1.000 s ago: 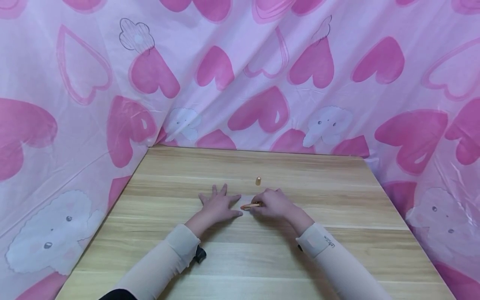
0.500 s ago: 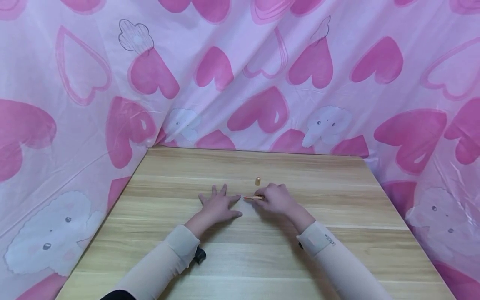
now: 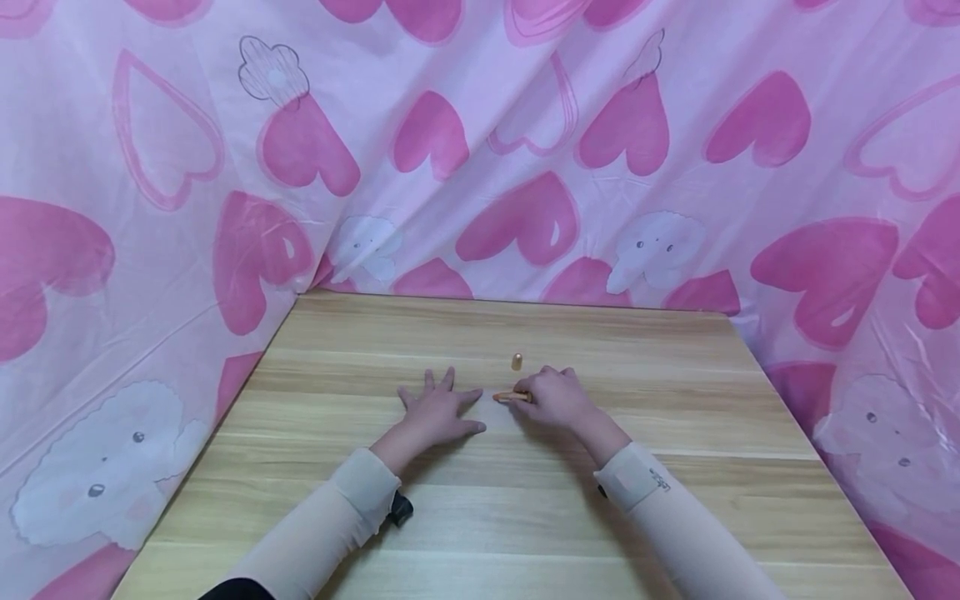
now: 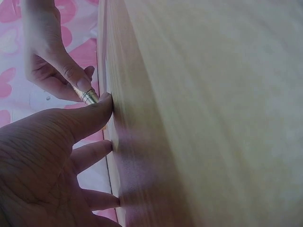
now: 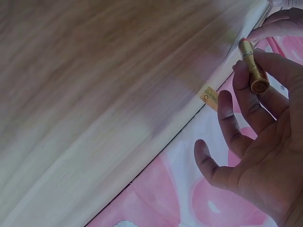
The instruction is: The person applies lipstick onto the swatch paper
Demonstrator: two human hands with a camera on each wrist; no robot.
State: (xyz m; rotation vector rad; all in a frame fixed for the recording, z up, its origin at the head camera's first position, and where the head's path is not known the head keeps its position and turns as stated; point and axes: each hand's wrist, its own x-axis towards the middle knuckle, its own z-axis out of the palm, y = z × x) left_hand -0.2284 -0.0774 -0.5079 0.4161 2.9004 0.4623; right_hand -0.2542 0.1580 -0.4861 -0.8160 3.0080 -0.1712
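Evidently, the right hand was pinching a slim gold lipstick tube with a reddish tip between thumb and fingers, the tip pointing toward the other hand, while its remaining fingers curved loosely. The left hand was spread, fingertips on the tabletop, holding nothing. The lipstick lay across the gap between the hands, low over the wood — whether its tip touched down could not be told. It looked light and rigid, its glossy casing probably a little slippery and the waxy end soft enough to smear, so the firm base seemed the right place to grip. Nearest in the way was the left index finger, just beside the tip. Beyond stood a small, shiny gold cap on the pale wood-grain table, with a pink heart-printed curtain behind.
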